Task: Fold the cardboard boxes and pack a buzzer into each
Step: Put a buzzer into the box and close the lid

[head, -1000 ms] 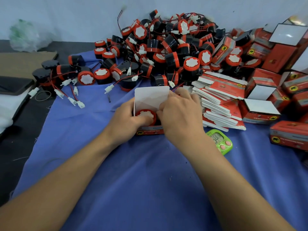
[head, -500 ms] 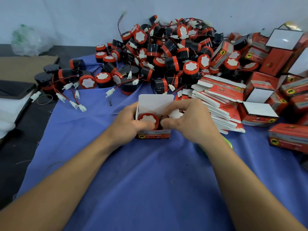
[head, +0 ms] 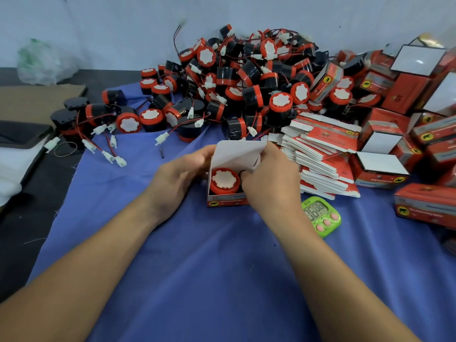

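A small red cardboard box (head: 228, 201) stands open on the blue cloth, its white lid flap (head: 238, 154) raised. Inside sits a red and black buzzer (head: 224, 180), white face up. My left hand (head: 181, 175) grips the box's left side. Curled over the right side, my right hand (head: 270, 180) has its fingertips down in the box beside the buzzer. A big heap of loose buzzers (head: 246, 82) with wires lies behind. To the right is a stack of flat unfolded boxes (head: 323, 154).
Several folded red boxes (head: 385, 166) crowd the right side. A green digital timer (head: 320, 215) lies just right of my right wrist. Brown cardboard (head: 32, 102) and a plastic bag (head: 44, 62) are at the far left. The cloth (head: 197, 267) reaches toward me.
The lid flap has tipped forward over the box. My right hand has shifted so that the green timer shows again, with its fingers deeper beside the buzzer.
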Demonstrator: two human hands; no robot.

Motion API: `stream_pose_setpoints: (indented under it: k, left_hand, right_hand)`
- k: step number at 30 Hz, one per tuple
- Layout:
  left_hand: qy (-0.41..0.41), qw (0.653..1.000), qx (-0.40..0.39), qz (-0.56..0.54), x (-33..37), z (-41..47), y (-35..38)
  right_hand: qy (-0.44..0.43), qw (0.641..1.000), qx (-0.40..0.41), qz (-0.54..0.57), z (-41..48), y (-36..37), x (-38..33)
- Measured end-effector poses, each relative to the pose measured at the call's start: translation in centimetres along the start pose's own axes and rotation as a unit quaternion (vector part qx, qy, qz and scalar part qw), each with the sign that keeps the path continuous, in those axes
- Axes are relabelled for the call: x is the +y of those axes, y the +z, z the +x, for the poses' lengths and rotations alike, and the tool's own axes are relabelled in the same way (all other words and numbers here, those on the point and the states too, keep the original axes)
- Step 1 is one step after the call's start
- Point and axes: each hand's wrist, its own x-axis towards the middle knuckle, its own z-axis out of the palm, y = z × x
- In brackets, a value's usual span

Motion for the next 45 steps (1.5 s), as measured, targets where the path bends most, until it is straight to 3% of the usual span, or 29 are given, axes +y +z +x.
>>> stream_pose_setpoints:
  k: [5, 9, 13, 15, 18, 20, 23, 26, 29, 32, 35, 37, 41, 43, 45]
  left_hand:
    - [-0.006, 0.971, 0.107, 0.211, -0.8, 1.0, 1.8]
    - [0.008, 0.971, 0.163, 0.176, -1.0, 1.3, 2.3]
    - [0.008, 0.970, 0.162, 0.182, -1.1, 1.4, 2.2]
    - [0.009, 0.969, 0.168, 0.182, -1.2, 1.3, 2.2]
    - [0.008, 0.968, 0.174, 0.180, -1.3, 1.3, 2.0]
    - [0.006, 0.968, 0.176, 0.180, -1.2, 1.3, 2.1]
    - [0.010, 0.969, 0.170, 0.181, -1.2, 1.3, 2.1]
    - [0.012, 0.971, 0.156, 0.183, -1.2, 1.3, 2.2]
    - [0.017, 0.971, 0.153, 0.185, -1.3, 1.1, 2.0]
    - [0.075, 0.959, 0.209, 0.175, -1.8, 0.9, 2.0]
    - [0.122, 0.947, 0.243, 0.171, -1.9, 0.9, 2.0]
    - [0.085, 0.958, 0.211, 0.174, -1.1, 0.8, 1.2]
    - [-0.033, 0.977, 0.029, 0.209, 1.3, 0.1, -1.6]
    - [-0.053, 0.971, 0.006, 0.235, 1.9, -0.2, -1.8]
    - [-0.010, 0.949, 0.025, 0.315, 2.2, -0.7, -1.3]
  right_hand:
    - [-0.020, 0.998, 0.004, 0.051, -0.1, 1.0, 0.4]
    - [-0.014, 0.991, -0.090, 0.101, 0.4, 0.4, 1.3]
    - [0.009, 0.899, -0.302, 0.318, 1.1, -1.8, 2.6]
    - [0.041, 0.855, -0.346, 0.385, 1.6, -3.0, 3.5]
    - [0.109, 0.801, -0.351, 0.473, 2.0, -3.5, 3.9]
    - [0.119, 0.833, -0.317, 0.437, 1.9, -2.8, 3.7]
    - [0.046, 0.913, -0.252, 0.318, 1.5, -1.3, 3.1]
    - [0.008, 0.944, -0.206, 0.258, 1.4, -0.2, 2.8]
    - [0.011, 0.943, -0.186, 0.278, 1.4, 0.4, 2.6]
    - [-0.006, 0.944, -0.138, 0.298, 1.3, 1.0, 2.3]
    - [-0.031, 0.961, -0.107, 0.252, 1.6, 0.8, 2.3]
    - [-0.059, 0.967, -0.139, 0.204, 2.0, 0.0, 2.4]
    - [-0.098, 0.960, -0.230, 0.126, 1.9, -2.3, 2.1]
    - [-0.112, 0.956, -0.257, 0.090, 1.4, -3.1, 2.1]
    - [-0.127, 0.952, -0.270, 0.063, 0.8, -3.6, 2.1]
